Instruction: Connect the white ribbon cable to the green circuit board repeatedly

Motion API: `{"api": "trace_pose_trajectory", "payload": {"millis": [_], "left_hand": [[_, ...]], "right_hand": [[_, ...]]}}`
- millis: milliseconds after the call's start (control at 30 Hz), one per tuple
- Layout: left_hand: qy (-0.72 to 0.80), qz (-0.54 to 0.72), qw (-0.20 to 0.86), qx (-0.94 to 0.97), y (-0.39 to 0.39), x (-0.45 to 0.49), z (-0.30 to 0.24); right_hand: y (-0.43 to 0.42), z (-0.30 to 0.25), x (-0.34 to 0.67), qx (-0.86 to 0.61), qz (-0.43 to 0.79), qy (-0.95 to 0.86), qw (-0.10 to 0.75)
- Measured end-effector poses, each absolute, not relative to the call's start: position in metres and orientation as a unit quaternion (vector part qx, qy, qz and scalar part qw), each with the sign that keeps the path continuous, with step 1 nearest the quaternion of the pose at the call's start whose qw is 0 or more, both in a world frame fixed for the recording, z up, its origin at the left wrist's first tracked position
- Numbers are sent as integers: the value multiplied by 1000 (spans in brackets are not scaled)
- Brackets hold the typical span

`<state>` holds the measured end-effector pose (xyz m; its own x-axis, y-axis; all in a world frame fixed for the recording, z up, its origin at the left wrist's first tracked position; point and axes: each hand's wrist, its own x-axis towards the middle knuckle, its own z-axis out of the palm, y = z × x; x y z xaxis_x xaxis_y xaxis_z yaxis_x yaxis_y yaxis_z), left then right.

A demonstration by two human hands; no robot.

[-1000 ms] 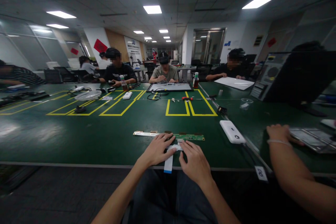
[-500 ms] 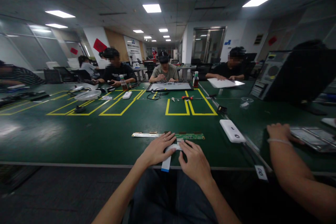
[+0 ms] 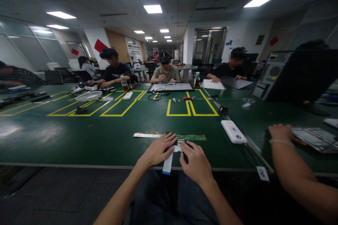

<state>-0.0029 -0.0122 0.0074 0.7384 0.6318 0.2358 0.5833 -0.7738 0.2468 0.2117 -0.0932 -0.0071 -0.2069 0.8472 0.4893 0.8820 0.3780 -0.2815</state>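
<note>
A long, narrow circuit board [image 3: 191, 137] lies across the green table in front of me. Its left part is silvery and its right part green. My left hand [image 3: 159, 149] rests flat with its fingers stretched over the middle of the board, its thumb near the white flat ribbon cable [image 3: 167, 163]. That cable bends below the board, and its blue-tipped end hangs toward the table's front edge. My right hand [image 3: 195, 161] is open, thumb apart, with its fingertips at the cable's upper end by the board. The fingers partly hide the join.
A white power bank [image 3: 233, 132] with a cord lies right of my hands. Further right, a neighbour's hand [image 3: 281, 132] is beside a metal-framed part [image 3: 315, 139]. A red screwdriver [image 3: 188, 98] lies ahead. Several people sit across the table; a computer tower [image 3: 271, 72] stands at right.
My hands barely move; the ribbon cable's blue-tipped end has shifted slightly down. Across the table, the person at right has moved the sheets apart, and the one at left has shifted their hands.
</note>
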Motion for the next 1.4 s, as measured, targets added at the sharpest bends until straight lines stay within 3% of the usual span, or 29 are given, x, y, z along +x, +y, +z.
{"api": "trace_pose_trajectory", "payload": {"millis": [1400], "left_hand": [[305, 142, 105, 936, -10, -7, 8]], "right_hand": [[-95, -4, 211, -572, -27, -777, 261]]}}
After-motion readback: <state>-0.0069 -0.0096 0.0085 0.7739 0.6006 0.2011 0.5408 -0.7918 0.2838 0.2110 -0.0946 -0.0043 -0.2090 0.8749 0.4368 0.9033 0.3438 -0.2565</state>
